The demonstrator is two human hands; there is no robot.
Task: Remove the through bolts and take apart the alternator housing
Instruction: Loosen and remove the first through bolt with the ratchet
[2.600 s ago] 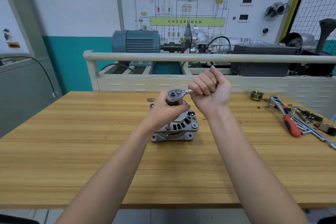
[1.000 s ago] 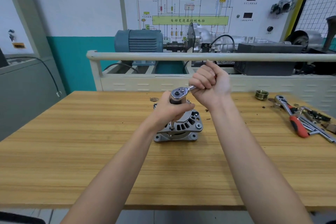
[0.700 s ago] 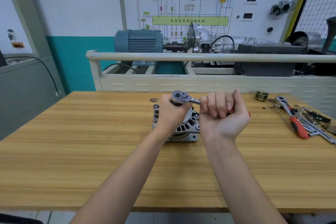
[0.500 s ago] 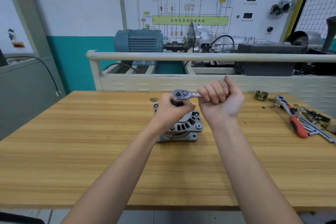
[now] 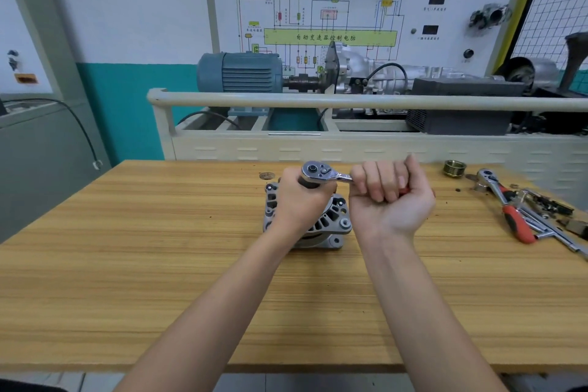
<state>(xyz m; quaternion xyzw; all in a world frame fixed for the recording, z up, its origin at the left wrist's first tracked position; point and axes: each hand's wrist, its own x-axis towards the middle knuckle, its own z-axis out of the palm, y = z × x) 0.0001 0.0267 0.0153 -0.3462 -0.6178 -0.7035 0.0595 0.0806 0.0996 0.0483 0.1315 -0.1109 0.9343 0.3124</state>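
While the left hand [image 5: 302, 200] curled around the dark socket under the ratchet [image 5: 321, 172] head and bore down on the alternator [image 5: 321, 223], the right hand [image 5: 389, 197] was clamped in a fist on the ratchet's red handle, in the head view just above the middle of the frame. Compared with half a second earlier, the handle had swung from pointing away toward the back of the table to lying out to the right, nearer the person, and the fist had dropped with it; by my reading this was one more stroke of a back-and-forth ratcheting cycle on a through bolt, so the bolt was probably still being loosened rather than out. The alternator sat on the wooden table [image 5: 159, 264] at the centre, standing on its mounting ears, its silver ribbed housing with dark vent slots closed, both halves together. At the right edge lay a second red-handled ratchet [image 5: 506, 200] among loose tools, with a small brass-coloured pulley [image 5: 454, 168] behind.
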